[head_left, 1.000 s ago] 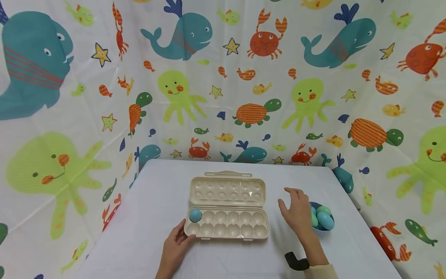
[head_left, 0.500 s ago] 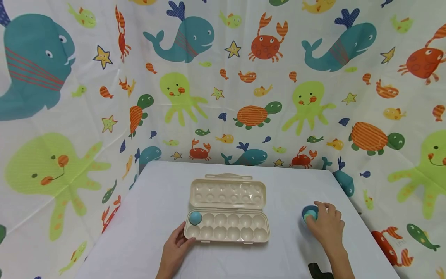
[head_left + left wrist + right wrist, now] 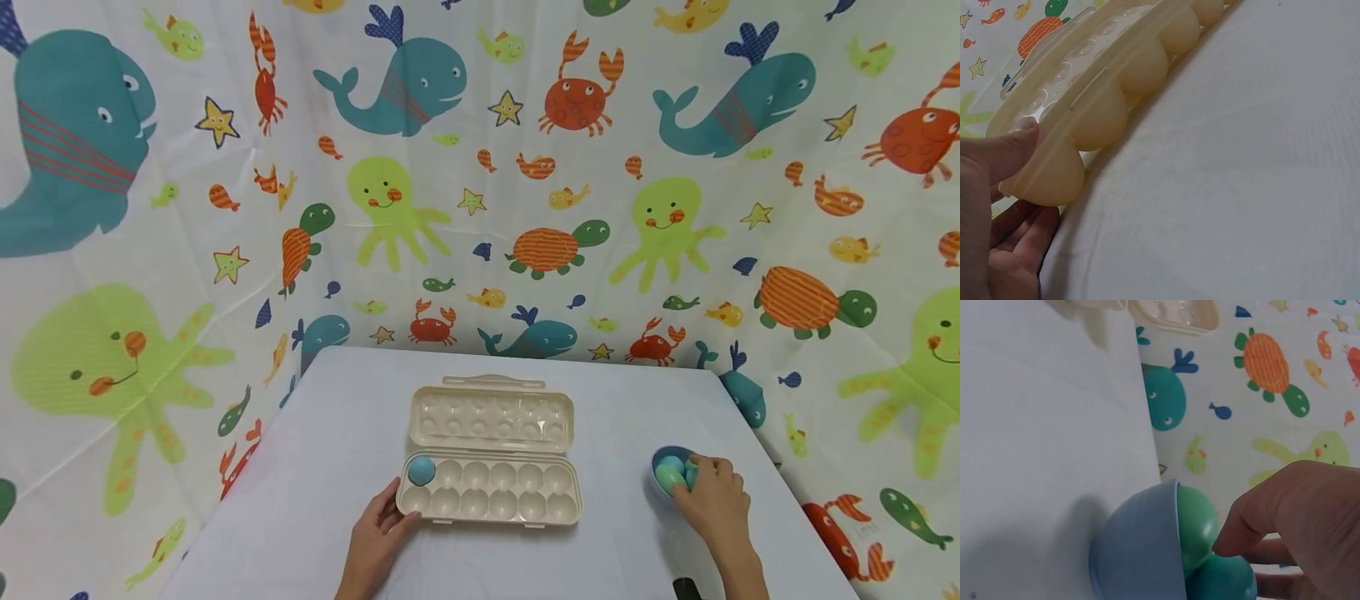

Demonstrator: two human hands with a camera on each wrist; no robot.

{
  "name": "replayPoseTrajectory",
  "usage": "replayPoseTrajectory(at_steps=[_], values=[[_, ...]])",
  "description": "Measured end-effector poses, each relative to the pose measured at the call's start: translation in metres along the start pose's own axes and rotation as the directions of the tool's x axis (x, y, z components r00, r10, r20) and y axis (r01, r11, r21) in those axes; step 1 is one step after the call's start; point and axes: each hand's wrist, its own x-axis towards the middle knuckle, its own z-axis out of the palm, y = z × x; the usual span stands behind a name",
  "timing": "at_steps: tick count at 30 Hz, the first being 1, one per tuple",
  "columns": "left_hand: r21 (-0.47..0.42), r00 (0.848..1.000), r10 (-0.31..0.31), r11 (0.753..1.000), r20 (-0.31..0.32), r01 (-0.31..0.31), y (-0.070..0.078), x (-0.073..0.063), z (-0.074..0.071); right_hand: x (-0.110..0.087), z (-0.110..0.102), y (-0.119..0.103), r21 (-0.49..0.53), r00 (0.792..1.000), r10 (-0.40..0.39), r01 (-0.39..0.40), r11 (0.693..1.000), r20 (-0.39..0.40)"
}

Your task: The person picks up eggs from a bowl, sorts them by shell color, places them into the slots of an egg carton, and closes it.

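A cream plastic egg carton [image 3: 487,505] lies open on the table, one blue egg [image 3: 422,471] in its back-left cup. My left hand [image 3: 377,533] grips the carton's left end; in the left wrist view its thumb [image 3: 1013,153] lies on the rim and the fingers curl beneath. Over at the right, my right hand [image 3: 718,504] is at a small blue bowl [image 3: 1138,550] of eggs. Its thumb and fingers pinch a teal-blue egg [image 3: 1225,581] at the bowl's mouth, beside a green egg [image 3: 1197,528]. The hand partly hides the bowl's right side.
The carton's lid [image 3: 491,418] is folded back behind the cups. A white cloth [image 3: 300,475] covers the table, and a sea-animal curtain [image 3: 480,192] hangs around its back and sides. Something black [image 3: 686,588] shows by the right forearm.
My right hand has moved right and down from beside the carton to the bowl, and its fingers have closed around an egg there. The left hand stays on the carton.
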Motion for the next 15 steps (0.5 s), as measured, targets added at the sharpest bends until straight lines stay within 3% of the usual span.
replayPoseTrajectory(at_steps=[15], values=[[-0.018,0.999,-0.036,0.999,0.021,0.037,0.0025,-0.0003,-0.0009,-0.0045,0.0031,0.0030,-0.021,0.999,-0.014,0.014,1.000,-0.043]])
